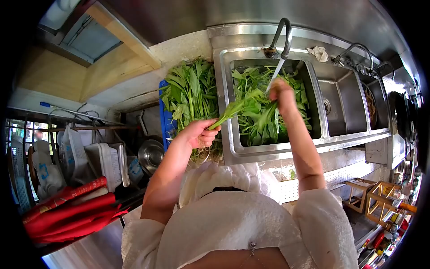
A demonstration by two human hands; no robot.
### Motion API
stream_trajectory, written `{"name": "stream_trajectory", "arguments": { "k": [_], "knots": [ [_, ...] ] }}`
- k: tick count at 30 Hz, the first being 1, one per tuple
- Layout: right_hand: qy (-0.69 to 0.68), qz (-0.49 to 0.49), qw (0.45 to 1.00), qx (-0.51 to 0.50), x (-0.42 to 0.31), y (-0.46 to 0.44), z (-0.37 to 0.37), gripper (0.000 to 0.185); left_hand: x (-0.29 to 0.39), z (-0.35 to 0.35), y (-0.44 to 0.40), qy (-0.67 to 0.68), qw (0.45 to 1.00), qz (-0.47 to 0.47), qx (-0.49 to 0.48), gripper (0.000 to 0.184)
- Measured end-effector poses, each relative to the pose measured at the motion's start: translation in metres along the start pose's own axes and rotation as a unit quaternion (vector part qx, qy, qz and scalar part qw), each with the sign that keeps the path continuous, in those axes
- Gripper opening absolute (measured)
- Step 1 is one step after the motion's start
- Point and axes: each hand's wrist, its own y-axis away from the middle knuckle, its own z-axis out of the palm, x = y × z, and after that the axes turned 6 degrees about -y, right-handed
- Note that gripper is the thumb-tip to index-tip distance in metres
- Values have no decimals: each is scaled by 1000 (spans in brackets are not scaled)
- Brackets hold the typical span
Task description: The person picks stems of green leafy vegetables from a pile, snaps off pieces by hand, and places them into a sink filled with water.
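green leafy stalks (pixel 229 111) run from the left hand (pixel 200 133) toward 2 o'clock, reaching over the steel sink (pixel 268 151). left hand: fingers closed round one end of them. right hand (pixel 282 94), at 2 o'clock from the left: blurred, fingers curled; cannot tell what it grips. tap (pixel 287 33) at its 12, water falling just beside it. loose greens (pixel 255 134) heaped in the basin. blue crate (pixel 164 127) of leaves, left hand's 11.
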Motion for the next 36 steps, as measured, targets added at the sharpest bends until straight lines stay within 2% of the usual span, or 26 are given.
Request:
{"name": "stream_trajectory", "arguments": {
  "k": [2, 4, 5, 6, 7, 8, 9, 10, 11, 13, 16, 18, 19, 21, 22, 23, 24, 26, 27, 29, 30, 31, 33, 34, 35, 36],
  "knots": [
    [-99, -54, 992, 49, -1, -48, -64, 22, -7, -13, 0, 14, 1000, -9, 8, 31],
    [-123, -60, 987, 89, 1, -52, -73, 24, -15, -17, 6, -31, 997, 44, 46, 30],
    [276, -129, 937, 169, 7, -53, -75, 25, -18, -18, 6, -29, 998, 43, 48, 30],
    [629, -179, 725, 217, 8, -53, -70, 27, -16, -8, 5, -53, 992, 73, 91, 30],
    [666, -213, 692, 179, 4, -32, -48, 29, -15, -2, 2, -77, 983, 103, 134, 31],
    [663, -350, 646, 144, 11, -25, -38, 31, -17, -3, -2, -104, 974, 116, 165, 32],
    [616, -390, 680, 76, 5, -5, -12, 31, -18, 0, -6, -101, 974, 117, 166, 32],
    [562, -402, 723, 0, 13, 7, 6, 27, -19, 4, -10, -120, 959, 136, 218, 28],
    [504, -482, 710, -97, 11, 27, 29, 25, -19, 9, -13, -140, 941, 153, 268, 24],
    [500, -504, 674, -205, 15, 64, 67, 21, -17, 19, -16, -122, 929, 171, 306, 21],
    [486, -510, 675, -220, 27, 86, 89, 14, -16, 16, -21, -157, 920, 207, 293, 17],
    [473, -426, 749, -183, 41, 87, 90, 12, -13, 26, -24, -168, 884, 268, 344, 15],
    [473, -428, 748, -183, 41, 87, 91, 12, -14, 26, -25, -168, 884, 270, 344, 15],
    [479, -374, 784, -124, 40, 87, 95, 11, -15, 25, -29, -326, 827, 291, 355, 16],
    [478, -377, 783, -122, 45, 85, 97, 11, -17, 26, -32, -357, 792, 338, 363, 20],
    [309, -195, 921, -132, 56, 81, 97, 11, -18, 26, -34, -359, 790, 340, 361, 20],
    [115, 2, 985, -132, 59, 79, 100, 12, -19, 27, -36, -382, 771, 352, 368, 19],
    [76, 34, 989, -120, 61, 79, 102, 14, -21, 22, -40, -420, 733, 371, 386, 19],
    [36, 71, 991, -108, 60, 80, 104, 15, -22, 23, -39, -421, 732, 374, 384, 19],
    [248, -97, 960, -87, 58, 90, 106, 13, -25, 26, -38, -513, 659, 333, 438, 20],
    [358, -183, 912, -76, 57, 90, 106, 10, -25, 32, -35, -537, 631, 334, 449, 20],
    [460, -264, 845, -64, 57, 91, 106, 7, -24, 36, -34, -539, 632, 333, 446, 20],
    [561, -398, 724, 35, 76, 69, 87, 10, -24, 42, -32, -575, 597, 283, 484, 23],
    [564, -398, 721, 53, 75, 59, 67, 14, -24, 41, -30, -600, 573, 278, 484, 27],
    [595, -373, 706, 91, 79, 44, 45, 10, -23, 41, -27, -599, 572, 279, 485, 27],
    [650, -269, 700, 121, 75, 36, 27, 6, -23, 41, -24, -622, 547, 282, 484, 26]
  ]
}}
